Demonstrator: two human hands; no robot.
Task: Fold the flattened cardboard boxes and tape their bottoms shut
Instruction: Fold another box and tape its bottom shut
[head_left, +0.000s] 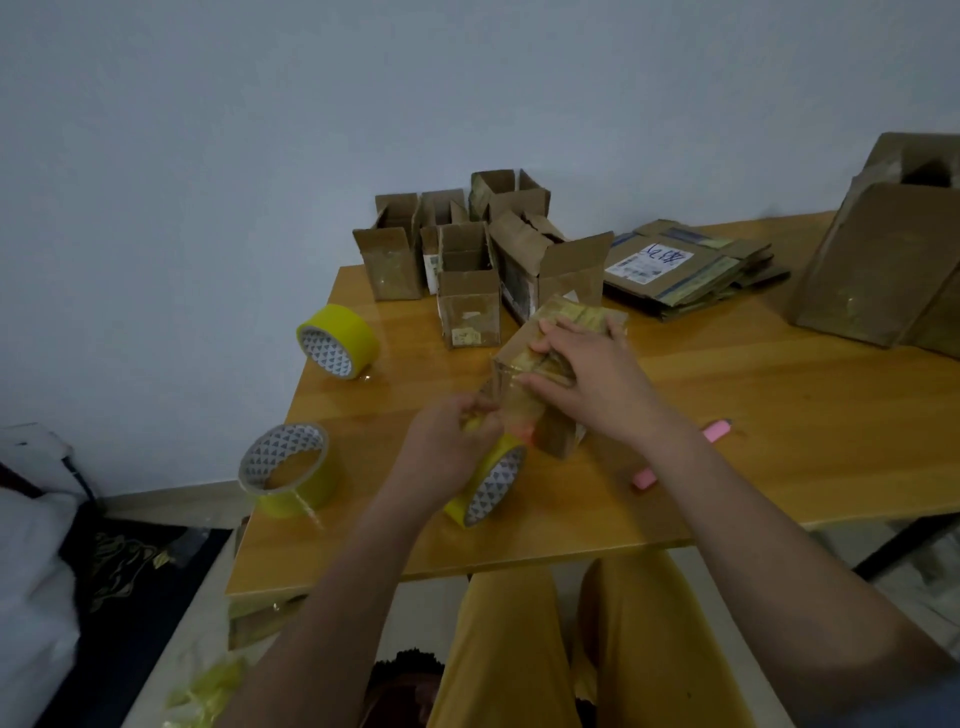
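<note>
A small cardboard box (558, 358) is held bottom-up near the middle of the tabletop (779, 405), pressed under the flat, straight fingers of the right hand (587, 374). The left hand (449, 441) is curled around a yellow tape roll (488, 483) just beside the box, toward the near edge – a clear strip runs from it onto the box. Folded boxes (467, 260) stand at the far edge; flattened boxes (691, 270) are stacked toward the far right corner. Two more tape rolls (337, 340) lie along the left edge

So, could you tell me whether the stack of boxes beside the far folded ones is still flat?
Flat. The stack of boxes lies unfolded on the table, right of the folded boxes.
</note>
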